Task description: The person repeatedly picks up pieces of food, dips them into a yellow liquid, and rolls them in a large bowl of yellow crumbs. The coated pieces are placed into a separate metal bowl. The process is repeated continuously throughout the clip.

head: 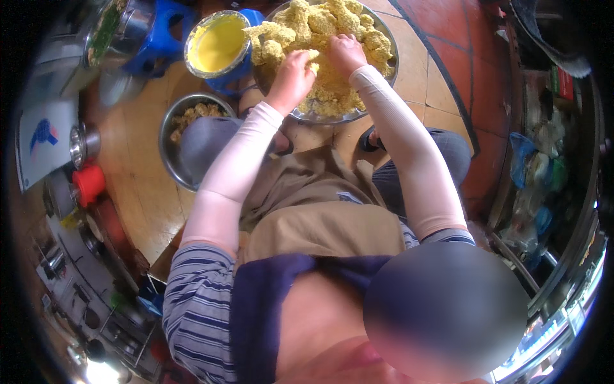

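A wide round metal tray [331, 119] holds yellow crumb coating and several crumb-coated pieces [300, 19], which look like chicken. Above the tray's left part, my left hand [292, 79] has its fingers bent around a small yellow-coated bit, with batter or crumbs on the fingertips. My right hand [347, 52] rests in the crumbs at the middle of the tray, its fingertips hidden; whether it grips a piece does not show. Left of the tray, a bucket of yellow batter [218, 44] stands by a blue plastic stool.
Beside my left knee, a steel bowl [165, 161] on the tiled floor holds brownish pieces. A blue stool [160, 36] and a metal pot stand at the upper left. A red container [89, 185] lies farther left. Bags crowd a shelf at the right.
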A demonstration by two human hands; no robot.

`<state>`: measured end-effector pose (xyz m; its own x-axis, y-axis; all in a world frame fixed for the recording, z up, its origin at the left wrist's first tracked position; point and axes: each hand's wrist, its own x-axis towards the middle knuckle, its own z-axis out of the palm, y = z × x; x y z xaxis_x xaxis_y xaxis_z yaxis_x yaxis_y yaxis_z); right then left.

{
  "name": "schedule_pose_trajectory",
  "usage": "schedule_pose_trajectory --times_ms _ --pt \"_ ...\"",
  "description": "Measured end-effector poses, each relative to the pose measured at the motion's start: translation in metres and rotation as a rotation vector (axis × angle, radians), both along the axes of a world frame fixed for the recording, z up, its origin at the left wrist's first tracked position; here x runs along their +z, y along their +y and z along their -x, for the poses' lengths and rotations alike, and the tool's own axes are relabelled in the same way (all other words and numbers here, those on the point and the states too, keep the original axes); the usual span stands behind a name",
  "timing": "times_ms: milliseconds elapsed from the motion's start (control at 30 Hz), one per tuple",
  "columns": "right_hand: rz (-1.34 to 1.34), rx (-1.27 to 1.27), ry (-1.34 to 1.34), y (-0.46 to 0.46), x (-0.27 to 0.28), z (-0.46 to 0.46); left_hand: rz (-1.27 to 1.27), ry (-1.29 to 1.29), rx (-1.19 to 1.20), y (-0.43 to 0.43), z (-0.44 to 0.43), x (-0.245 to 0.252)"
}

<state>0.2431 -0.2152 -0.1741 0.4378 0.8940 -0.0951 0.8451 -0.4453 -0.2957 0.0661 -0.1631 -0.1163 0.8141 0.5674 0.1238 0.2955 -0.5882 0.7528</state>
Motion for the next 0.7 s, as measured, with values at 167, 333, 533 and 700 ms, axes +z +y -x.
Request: schedule_pose_trajectory --times_ms 167,333,533,700 --pt "0.151 -0.017 -0.137 0.015 0.006 0.026 -0.071 0.207 -0.258 -0.023 0.022 -0.029" --pt "0.237 -0.028 -0.127 0.023 0.013 0.028 -0.038 0.262 -0.277 -0.033 0.016 -0.055" --pt "0.282 -0.089 -0.206 0.032 0.012 0.042 0.023 0.308 -0.282 -0.028 0.013 -0.071" --pt "0.338 -0.122 -0.149 0.037 0.01 0.035 0.016 0.292 -0.222 -0.029 0.014 -0.066"
